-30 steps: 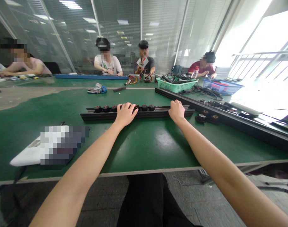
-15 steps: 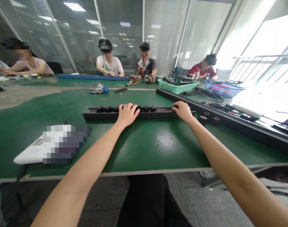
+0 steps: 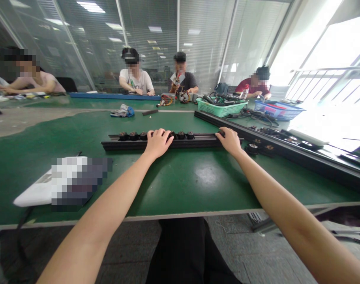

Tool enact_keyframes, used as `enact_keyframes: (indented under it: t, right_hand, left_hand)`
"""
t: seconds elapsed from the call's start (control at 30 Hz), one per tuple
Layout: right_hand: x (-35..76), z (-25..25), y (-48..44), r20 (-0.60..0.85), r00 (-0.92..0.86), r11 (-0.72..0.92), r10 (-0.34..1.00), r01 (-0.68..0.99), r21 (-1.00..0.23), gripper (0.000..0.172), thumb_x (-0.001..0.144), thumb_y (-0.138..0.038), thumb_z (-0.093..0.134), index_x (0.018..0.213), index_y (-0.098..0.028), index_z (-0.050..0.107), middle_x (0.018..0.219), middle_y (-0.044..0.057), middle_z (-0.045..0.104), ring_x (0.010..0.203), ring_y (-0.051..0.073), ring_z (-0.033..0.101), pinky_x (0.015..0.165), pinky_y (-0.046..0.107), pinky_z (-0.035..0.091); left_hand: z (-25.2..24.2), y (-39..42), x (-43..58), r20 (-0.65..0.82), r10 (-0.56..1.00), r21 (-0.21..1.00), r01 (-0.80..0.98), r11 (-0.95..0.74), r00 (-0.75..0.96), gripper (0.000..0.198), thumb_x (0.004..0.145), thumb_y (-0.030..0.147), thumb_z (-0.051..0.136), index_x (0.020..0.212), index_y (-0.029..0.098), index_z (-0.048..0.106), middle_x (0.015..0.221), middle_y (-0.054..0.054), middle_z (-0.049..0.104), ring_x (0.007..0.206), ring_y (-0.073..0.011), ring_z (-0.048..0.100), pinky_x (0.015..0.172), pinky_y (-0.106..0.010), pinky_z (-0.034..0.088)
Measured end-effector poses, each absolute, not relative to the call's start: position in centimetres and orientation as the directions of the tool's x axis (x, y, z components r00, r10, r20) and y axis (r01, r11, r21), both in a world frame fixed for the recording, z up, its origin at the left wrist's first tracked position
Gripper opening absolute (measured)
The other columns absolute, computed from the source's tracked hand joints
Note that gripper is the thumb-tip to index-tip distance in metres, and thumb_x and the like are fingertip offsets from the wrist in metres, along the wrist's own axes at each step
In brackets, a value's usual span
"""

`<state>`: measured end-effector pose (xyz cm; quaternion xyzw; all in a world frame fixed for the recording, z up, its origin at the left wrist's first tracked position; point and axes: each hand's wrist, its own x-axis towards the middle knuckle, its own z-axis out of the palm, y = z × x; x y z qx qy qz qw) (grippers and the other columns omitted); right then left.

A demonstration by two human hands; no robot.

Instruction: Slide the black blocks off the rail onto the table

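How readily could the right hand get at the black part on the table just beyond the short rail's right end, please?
Probably yes: the black part lies close to the right hand, with nothing visible between them, though that hand appears occupied with another small part at the short rail.

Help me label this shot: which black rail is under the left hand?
The shorter black rail, lying crosswise, bearing a row of round black parts. The longer rail slants at the right, clear of the left hand.

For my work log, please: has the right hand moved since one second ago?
Yes, the right hand moved slightly rightward, judged against the green basket.
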<state>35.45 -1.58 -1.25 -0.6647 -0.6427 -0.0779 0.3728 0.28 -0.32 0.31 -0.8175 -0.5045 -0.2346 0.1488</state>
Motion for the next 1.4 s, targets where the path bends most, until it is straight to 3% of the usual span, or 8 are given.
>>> enact_keyframes:
  t: [0.17, 0.47, 1.4]
  right_hand:
    - [35.30, -1.28, -1.62, 0.601, 0.138, 0.141, 0.787, 0.908, -0.394, 0.037, 0.096, -0.032, 0.054, 0.125, -0.019, 0.071, 0.119, 0.017, 0.073, 0.116, 0.035, 0.065, 0.103, 0.052, 0.050]
    - [34.83, -0.77, -2.01, 0.611, 0.133, 0.178, 0.780, 0.890, -0.421, 0.025, 0.094, -0.024, 0.053, 0.106, -0.020, 0.074, 0.116, 0.016, 0.073, 0.113, 0.033, 0.064, 0.101, 0.048, 0.051]
    - [34.62, -0.49, -2.40, 0.601, 0.144, 0.164, 0.786, 0.889, -0.427, 0.025, 0.096, -0.024, 0.050, 0.103, -0.023, 0.075, 0.116, 0.014, 0.073, 0.116, 0.033, 0.062, 0.103, 0.048, 0.050]
  left_hand:
    - [0.40, -0.39, 0.35, 0.533, 0.755, -0.018, 0.897, -0.441, 0.382, 0.046, 0.109, 0.045, 0.037, 0.137, 0.021, 0.064, 0.132, -0.015, 0.065, 0.123, -0.0340, 0.058, 0.112, -0.054, 0.032]
    - [0.35, -0.40, 0.32, 0.532, 0.755, -0.011, 0.895, -0.447, 0.383, 0.047, 0.109, 0.045, 0.036, 0.137, 0.021, 0.065, 0.132, -0.016, 0.065, 0.123, -0.0345, 0.057, 0.112, -0.055, 0.032]
    - [0.16, -0.17, 0.22, 0.539, 0.750, -0.005, 0.892, -0.452, 0.383, 0.046, 0.109, 0.046, 0.035, 0.137, 0.025, 0.065, 0.133, -0.015, 0.064, 0.123, -0.0341, 0.057, 0.111, -0.054, 0.032]
